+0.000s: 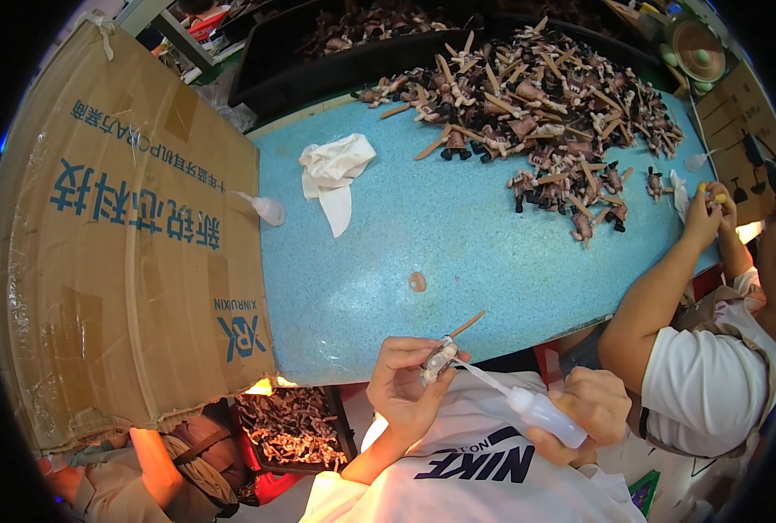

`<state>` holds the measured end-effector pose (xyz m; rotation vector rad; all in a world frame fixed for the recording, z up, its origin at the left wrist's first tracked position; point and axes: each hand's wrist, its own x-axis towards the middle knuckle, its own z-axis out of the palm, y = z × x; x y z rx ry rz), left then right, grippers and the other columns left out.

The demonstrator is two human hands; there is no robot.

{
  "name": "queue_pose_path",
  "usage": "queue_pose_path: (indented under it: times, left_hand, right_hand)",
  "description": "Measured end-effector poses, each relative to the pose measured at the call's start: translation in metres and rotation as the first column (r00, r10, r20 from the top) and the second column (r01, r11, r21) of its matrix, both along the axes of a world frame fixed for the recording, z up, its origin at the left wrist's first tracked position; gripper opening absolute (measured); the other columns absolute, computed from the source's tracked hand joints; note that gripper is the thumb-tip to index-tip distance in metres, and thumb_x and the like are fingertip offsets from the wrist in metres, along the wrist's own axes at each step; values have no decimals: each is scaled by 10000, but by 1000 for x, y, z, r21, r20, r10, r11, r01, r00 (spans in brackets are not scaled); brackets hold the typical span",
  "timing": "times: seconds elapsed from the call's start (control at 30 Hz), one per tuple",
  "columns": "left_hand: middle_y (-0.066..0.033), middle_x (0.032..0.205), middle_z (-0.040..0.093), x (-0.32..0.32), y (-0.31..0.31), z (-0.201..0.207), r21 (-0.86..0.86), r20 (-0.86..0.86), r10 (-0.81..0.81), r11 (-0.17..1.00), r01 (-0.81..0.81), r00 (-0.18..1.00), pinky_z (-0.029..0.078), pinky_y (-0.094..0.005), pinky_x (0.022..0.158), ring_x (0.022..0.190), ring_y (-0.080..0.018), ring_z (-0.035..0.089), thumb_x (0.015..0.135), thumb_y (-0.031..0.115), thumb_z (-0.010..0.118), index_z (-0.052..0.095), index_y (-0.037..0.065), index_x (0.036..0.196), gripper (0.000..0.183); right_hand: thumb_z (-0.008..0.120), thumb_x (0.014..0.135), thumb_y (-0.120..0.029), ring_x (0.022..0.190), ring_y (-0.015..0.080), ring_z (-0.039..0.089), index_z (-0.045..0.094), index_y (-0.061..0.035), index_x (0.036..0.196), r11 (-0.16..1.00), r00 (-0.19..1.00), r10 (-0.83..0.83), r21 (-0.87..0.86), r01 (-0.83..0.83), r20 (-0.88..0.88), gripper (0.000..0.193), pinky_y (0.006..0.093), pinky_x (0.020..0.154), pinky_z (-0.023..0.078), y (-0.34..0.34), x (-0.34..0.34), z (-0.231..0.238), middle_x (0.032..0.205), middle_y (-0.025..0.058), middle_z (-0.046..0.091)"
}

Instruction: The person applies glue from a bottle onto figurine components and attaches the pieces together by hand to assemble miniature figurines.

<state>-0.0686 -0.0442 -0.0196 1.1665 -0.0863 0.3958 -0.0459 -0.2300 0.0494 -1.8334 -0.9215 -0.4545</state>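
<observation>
My left hand [405,383] pinches a small painted figurine [440,359] near the table's front edge. A flat brown stick [468,322] juts up from the figurine toward the table. My right hand [593,405] is wrapped round a white squeeze bottle [549,418]. The bottle's long thin nozzle [484,376] points left, its tip at the figurine; whether it touches cannot be made out. Just beyond my left hand, a small pinkish-brown round piece [417,281] lies on the blue tabletop [344,288].
A heap of similar figurines [536,105] covers the far right. A crumpled white cloth [335,170] and another squeeze bottle [268,210] lie left, beside a tall cardboard box [126,288]. A co-worker's hands [708,213] work at right. A dark crate [344,427] of parts stands below.
</observation>
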Motion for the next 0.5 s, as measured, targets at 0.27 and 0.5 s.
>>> queue_pose_path:
  times: [0.27,0.5]
  left_hand:
    - [-157,1010,486,0,0,1,2,-16,0,1000,0,1000,546,-394,760,890,-273,596,734,-163,561,480,-29,978,289]
    - [-148,1004,485,0,1,1,-13,-17,-9,1000,9,1000,549,-388,776,896,-257,594,757,-124,576,480,-31,984,263]
  right_hand:
    - [791,566,-130,366,144,391,555,21,811,1000,1000,21,-2,-21,8,372,249,318,284,-2,0,1,487,29,417]
    - [790,568,-133,368,145,408,555,5,846,999,999,44,-13,-44,-14,389,243,326,302,2,-1,1,494,14,432]
